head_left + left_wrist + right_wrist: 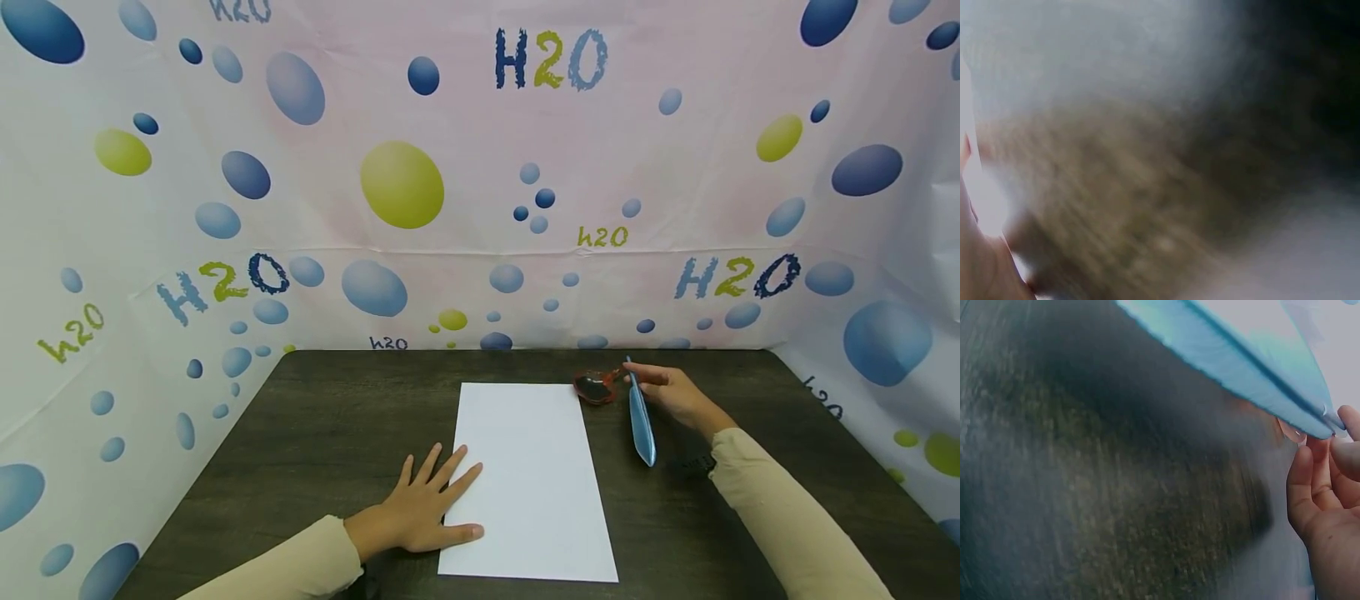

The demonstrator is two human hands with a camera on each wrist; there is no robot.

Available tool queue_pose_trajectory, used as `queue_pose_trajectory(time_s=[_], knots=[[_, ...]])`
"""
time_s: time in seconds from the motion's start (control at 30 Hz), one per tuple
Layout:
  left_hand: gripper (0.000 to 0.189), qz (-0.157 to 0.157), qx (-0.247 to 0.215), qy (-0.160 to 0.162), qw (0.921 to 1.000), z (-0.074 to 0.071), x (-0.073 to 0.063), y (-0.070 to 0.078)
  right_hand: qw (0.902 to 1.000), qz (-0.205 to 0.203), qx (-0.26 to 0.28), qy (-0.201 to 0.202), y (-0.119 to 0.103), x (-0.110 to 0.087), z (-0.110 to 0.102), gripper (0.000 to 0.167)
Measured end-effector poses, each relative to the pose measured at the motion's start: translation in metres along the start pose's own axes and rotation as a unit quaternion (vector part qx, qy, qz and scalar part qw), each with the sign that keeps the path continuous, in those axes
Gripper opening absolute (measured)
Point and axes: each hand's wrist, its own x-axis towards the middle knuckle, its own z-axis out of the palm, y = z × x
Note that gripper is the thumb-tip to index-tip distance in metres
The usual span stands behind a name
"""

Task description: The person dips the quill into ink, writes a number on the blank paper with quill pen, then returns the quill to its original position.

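A white sheet of paper (525,483) lies upright on the dark tabletop. My left hand (431,508) rests flat with spread fingers across its left edge; the left wrist view catches only part of that hand (988,269). Right of the paper, my right hand (675,396) pinches the upper end of a long light blue leaf-shaped thing (641,425), whose wide end hangs toward me. Close up, this blue thing (1254,369) shows a darker line along its length. Beside the fingers is a reddish see-through thing with a dark oval (596,387); I cannot tell whether the hand touches it.
The dark wood-look table (322,450) stretches to both sides of the paper. Behind it hangs a white curtain (480,250) with blue and green dots and H2O lettering, which also closes off both sides. Both wrist views are largely blurred.
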Motion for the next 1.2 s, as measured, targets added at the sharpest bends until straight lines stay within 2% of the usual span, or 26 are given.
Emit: queue_pose_trajectory(time_s=[0.27,0.37,0.5,0.63,0.77,0.87,1.2], knots=[[0.083,0.003,-0.007,-0.002,1.0,0.003,0.0017,-0.0025,0.9994,0.021,0.027,0.003,0.0008,-0.0032,0.0021,0.049],[0.083,0.005,-0.011,-0.001,0.9999,0.0052,0.0028,-0.0036,0.998,0.033,0.053,0.013,0.0017,-0.0038,0.003,0.05],[0.083,0.003,-0.012,-0.002,0.9999,0.0054,0.0027,-0.0033,0.9964,0.028,0.076,0.023,0.0033,-0.0049,0.004,0.052],[0.083,-0.002,-0.008,-0.006,1.0,0.0038,0.0015,-0.0025,0.9954,0.005,0.093,0.024,0.0035,-0.0063,0.0062,0.055],[0.083,-0.002,-0.004,-0.006,1.0,0.0021,0.0011,-0.0011,0.9944,-0.006,0.105,0.01,0.0043,-0.0061,0.005,0.06],[0.083,0.001,-0.005,-0.005,1.0,0.0018,0.0017,-0.0012,0.9947,0.002,0.102,0.002,0.0058,-0.0045,0.0033,0.064],[0.083,0.011,-0.017,0.001,0.9998,0.0061,0.0024,-0.0046,0.9908,0.024,0.128,0.038,0.0047,-0.0006,0.0058,0.063]])
